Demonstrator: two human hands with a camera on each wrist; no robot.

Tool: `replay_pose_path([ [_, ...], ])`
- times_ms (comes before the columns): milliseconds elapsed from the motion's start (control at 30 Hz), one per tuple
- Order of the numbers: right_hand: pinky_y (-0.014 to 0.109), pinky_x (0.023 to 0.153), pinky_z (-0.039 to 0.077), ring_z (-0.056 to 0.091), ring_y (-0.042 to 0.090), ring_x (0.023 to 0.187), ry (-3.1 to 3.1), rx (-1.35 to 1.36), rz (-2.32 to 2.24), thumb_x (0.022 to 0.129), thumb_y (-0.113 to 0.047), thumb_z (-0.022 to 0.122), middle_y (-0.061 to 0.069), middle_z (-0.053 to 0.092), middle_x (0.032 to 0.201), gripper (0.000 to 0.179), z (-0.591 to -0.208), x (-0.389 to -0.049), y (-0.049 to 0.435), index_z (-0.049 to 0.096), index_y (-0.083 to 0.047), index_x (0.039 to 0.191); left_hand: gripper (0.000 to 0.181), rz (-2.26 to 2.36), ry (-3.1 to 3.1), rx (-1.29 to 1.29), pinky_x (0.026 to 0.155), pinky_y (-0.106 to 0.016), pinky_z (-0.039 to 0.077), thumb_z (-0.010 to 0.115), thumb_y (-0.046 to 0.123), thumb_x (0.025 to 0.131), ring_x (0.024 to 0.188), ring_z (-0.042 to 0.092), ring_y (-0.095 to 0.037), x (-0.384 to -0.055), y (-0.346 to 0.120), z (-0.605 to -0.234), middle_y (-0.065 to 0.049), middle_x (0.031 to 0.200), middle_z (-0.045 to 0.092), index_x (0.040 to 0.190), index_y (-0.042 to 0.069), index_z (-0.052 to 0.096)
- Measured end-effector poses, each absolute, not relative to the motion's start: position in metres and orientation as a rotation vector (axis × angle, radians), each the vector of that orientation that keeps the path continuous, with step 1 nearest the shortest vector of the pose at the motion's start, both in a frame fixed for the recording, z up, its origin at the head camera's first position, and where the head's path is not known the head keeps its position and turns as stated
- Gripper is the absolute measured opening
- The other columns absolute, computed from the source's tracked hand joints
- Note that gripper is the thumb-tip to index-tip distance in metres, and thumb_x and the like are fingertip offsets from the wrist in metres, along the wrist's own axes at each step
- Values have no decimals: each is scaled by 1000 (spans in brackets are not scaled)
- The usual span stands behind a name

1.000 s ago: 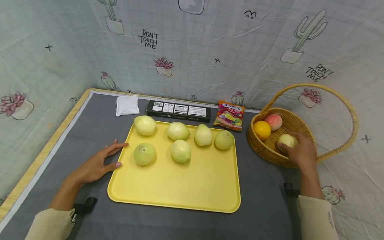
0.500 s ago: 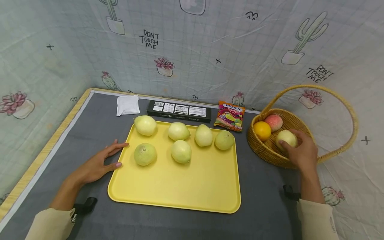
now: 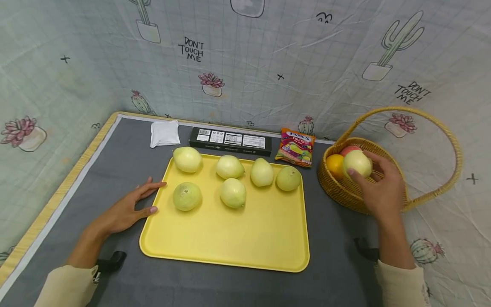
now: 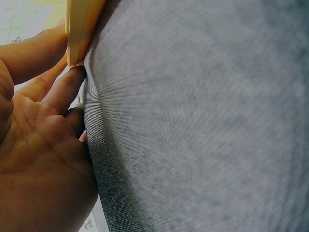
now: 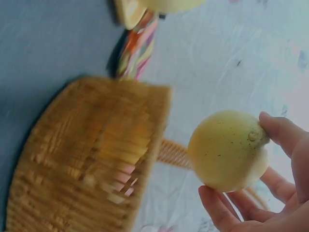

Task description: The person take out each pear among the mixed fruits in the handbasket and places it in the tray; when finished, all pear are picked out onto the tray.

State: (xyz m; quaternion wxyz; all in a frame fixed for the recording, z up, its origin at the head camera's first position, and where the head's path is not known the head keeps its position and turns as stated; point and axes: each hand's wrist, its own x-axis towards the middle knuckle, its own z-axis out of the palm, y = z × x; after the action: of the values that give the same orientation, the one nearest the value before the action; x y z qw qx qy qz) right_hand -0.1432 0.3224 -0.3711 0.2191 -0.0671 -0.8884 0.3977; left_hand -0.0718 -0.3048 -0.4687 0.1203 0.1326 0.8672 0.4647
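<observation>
My right hand (image 3: 381, 187) grips a round pale yellow-green fruit (image 3: 357, 164), raised above the rim of the wicker basket (image 3: 342, 196). In the right wrist view, thumb and fingertips pinch the fruit (image 5: 228, 151) from its side. An orange fruit (image 3: 335, 166) and a pinkish-red fruit (image 3: 350, 149), partly covered by the held one, lie in the basket. My left hand (image 3: 122, 211) rests with extended fingers at the left rim of the yellow tray (image 3: 230, 243). The left wrist view has its fingers against the tray edge (image 4: 79, 31).
Several yellow-green fruits, one a round fruit (image 3: 187, 196), sit on the tray's back half. Behind it lie a white packet (image 3: 164, 134), a black box (image 3: 230, 140) and a candy bag (image 3: 295, 147). The basket's tall handle (image 3: 456, 149) arches at the right.
My right hand has lifted the pale fruit from the basket floor, up and leftward. It now covers part of the pinkish-red fruit. My left hand stays at the tray rim.
</observation>
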Motion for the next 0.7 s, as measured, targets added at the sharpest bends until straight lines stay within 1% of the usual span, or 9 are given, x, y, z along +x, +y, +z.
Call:
replay_pose_path([
  [167, 2, 91, 51, 59, 0, 115, -2374, -31, 1156, 84, -8, 91, 0, 67, 137, 61, -365, -135, 299, 71, -19, 141, 70, 1357, 2541, 389, 121, -85, -1, 75, 16, 100, 163, -1, -55, -72, -305, -469, -28, 171, 32, 162, 14, 43],
  [400, 2, 96, 50, 57, 1, 117, -2422, 56, 1238, 85, -5, 89, 0, 64, 137, 62, -366, -122, 271, 69, -20, 142, 69, 1360, 2537, 390, 120, -86, 3, 75, 15, 100, 163, -2, -54, -71, -304, -468, -29, 171, 31, 162, 13, 43],
  [533, 4, 98, 51, 58, 1, 120, -2425, 180, 1292, 86, 0, 87, 4, 64, 141, 61, -371, -117, 258, 69, -16, 142, 69, 1355, 2541, 389, 120, -86, 3, 75, 16, 100, 162, -1, -55, -71, -304, -468, -30, 170, 31, 161, 13, 43],
  [700, 5, 101, 50, 57, -2, 124, -2441, 309, 1340, 87, 3, 85, 9, 64, 144, 61, -379, -113, 245, 67, -12, 143, 70, 1344, 2553, 385, 120, -86, 2, 75, 16, 99, 162, 0, -55, -71, -305, -469, -30, 170, 32, 161, 13, 43],
])
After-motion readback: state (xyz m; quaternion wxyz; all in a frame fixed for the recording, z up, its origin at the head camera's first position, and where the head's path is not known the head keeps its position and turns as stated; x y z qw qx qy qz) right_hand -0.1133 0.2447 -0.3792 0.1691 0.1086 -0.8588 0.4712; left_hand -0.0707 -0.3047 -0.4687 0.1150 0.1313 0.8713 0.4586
